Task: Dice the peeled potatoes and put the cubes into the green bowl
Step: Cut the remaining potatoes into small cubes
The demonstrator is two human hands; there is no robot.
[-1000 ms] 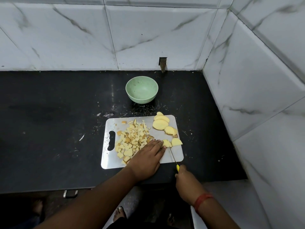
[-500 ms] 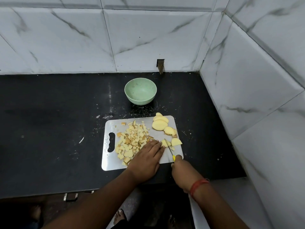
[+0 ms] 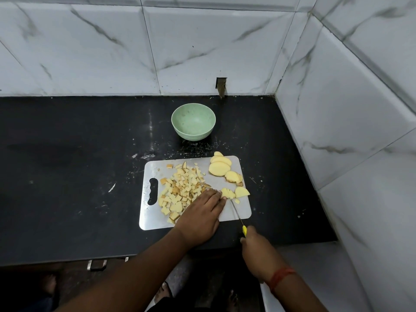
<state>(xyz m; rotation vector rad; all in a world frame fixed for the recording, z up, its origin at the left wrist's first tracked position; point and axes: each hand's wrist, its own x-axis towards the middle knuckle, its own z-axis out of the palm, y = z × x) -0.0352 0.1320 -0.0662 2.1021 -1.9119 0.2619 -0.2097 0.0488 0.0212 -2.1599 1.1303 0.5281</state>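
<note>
- The potato slice point(image 3: 225, 193) I am dicing lies just right of frame centre on the steel cutting board point(image 3: 244, 211), already scored into strips, with a loose half-round piece point(image 3: 242, 192) touching its right side.
- My left hand point(image 3: 201, 212) lies flat, fingers straight and together, fingertips point(image 3: 219, 195) pressing the slice's left edge so it cannot skid under the blade.
- My right hand point(image 3: 256, 246), lower right of centre, is curled round the yellow handle of the knife point(image 3: 236, 211); the thin blade runs up and left to the slice, tip beside a small cut bit.
- The diced heap point(image 3: 182, 190) sits left of my fingers (pushed aside, I judge, to keep the cutting spot free).
- Uncut slices point(image 3: 221, 167) wait in the board's upper right corner, within easy reach.
- The green bowl point(image 3: 193, 121) stands on the black counter point(image 3: 67, 154) above the board, apart from it, with no cubes in it yet.
- Against half a second ago, my right hand has drawn back toward the lower edge, off the board, so more blade shows; my left hand has barely shifted.
</note>
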